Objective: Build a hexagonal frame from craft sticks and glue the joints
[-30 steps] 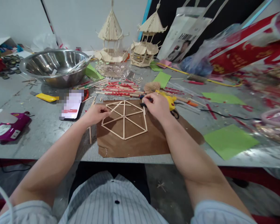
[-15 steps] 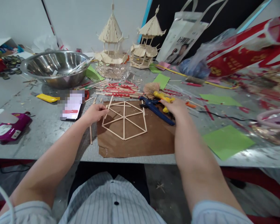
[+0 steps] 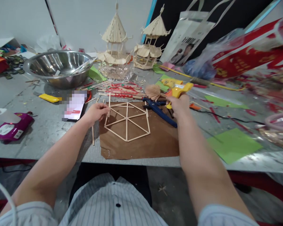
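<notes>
A six-sided frame of pale wooden sticks with crossing spokes (image 3: pixel 126 118) lies on a brown board (image 3: pixel 141 149) before me. At its left corner my left hand (image 3: pixel 97 113) pinches a thin wooden stick (image 3: pixel 109 101), which points away from me. My right hand (image 3: pixel 179 106) is wrapped round the handle of a yellow glue gun (image 3: pixel 180 89), raised above the right side of the board. Just left of that hand, blue-handled cutters (image 3: pixel 159 112) rest on the board's far right edge. Another loose stick (image 3: pixel 93 135) lies left of the board.
Behind the board are red-wrapped sticks (image 3: pixel 122 91), a steel bowl (image 3: pixel 58 82) and two stick-built pavilions (image 3: pixel 114 34). A phone (image 3: pixel 73 108), a yellow utility knife (image 3: pixel 49 98) and a purple packet (image 3: pixel 13 128) lie left. Green paper (image 3: pixel 234 145) and a dark cord (image 3: pixel 223 115) are right.
My right hand has lifted the glue gun off the table beside the cutters. The stick in my left hand has swung to point more directly away from me. The view has shifted slightly.
</notes>
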### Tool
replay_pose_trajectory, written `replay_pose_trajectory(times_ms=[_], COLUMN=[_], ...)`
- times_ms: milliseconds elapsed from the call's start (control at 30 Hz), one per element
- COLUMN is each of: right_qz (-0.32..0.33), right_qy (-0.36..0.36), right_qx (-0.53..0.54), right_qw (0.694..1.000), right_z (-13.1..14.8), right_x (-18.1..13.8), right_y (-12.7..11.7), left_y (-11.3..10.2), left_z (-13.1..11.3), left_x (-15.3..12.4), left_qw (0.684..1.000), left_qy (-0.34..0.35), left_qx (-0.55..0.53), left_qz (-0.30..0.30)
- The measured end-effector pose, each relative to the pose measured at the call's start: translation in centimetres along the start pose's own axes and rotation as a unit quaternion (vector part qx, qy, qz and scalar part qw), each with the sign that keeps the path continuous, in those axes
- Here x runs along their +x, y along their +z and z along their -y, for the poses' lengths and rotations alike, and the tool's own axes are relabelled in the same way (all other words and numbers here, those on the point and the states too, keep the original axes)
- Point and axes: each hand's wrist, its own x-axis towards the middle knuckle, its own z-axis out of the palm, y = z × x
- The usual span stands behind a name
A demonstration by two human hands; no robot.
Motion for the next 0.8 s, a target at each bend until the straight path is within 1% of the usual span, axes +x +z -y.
replay_pose_trajectory(times_ms=[67, 133, 167, 200, 267, 367, 433, 500, 600, 700, 800], right_qz=[0.043, 0.115, 0.145, 0.189, 0.274, 0.415, 0.477, 0.502, 0.508, 0.501, 0.491], right_qy=[-0.029, -0.054, -0.062, -0.061, -0.068, -0.071, -0.088, -0.115, -0.155, -0.181, -0.190], right_qx=[0.062, 0.091, 0.098, 0.110, 0.109, 0.069, 0.032, -0.007, -0.066, -0.103, -0.109], right_qw=[0.997, 0.988, 0.983, 0.974, 0.953, 0.904, 0.874, 0.857, 0.845, 0.840, 0.843], right_z=[1.2, 2.0, 2.3, 2.5, 3.0, 3.5, 3.7, 3.7, 3.7, 4.0, 4.2], right_x=[-1.0, -2.1, -2.7, -3.4, -4.8, -6.8, -7.8, -8.4, -9.1, -9.6, -10.2], right_y=[0.4, 0.9, 1.1, 1.5, 2.2, 3.3, 3.8, 4.2, 4.6, 4.8, 5.1], left_y=[0.0, 0.0, -0.1, -0.1, -0.1, -0.1, -0.1, -0.2, -0.2, -0.2, -0.2], left_z=[0.1, 0.1, 0.1, 0.1, 0.1, 0.1, 0.2, 0.3, 0.5, 0.7, 0.7], left_x=[0.0, 0.1, 0.1, 0.1, 0.2, 0.2, 0.2, 0.3, 0.4, 0.4, 0.4], left_qw=[1.000, 1.000, 1.000, 1.000, 0.999, 0.998, 0.998, 0.999, 0.999, 0.999, 0.999], left_qy=[0.000, 0.000, -0.001, -0.002, -0.006, -0.012, -0.012, -0.013, -0.013, -0.017, -0.026], left_qx=[-0.014, -0.019, -0.020, -0.020, -0.018, -0.020, -0.023, -0.019, -0.008, 0.000, 0.005], left_qz=[-0.005, -0.008, -0.009, -0.012, -0.026, -0.050, -0.050, -0.044, -0.041, -0.040, -0.030])
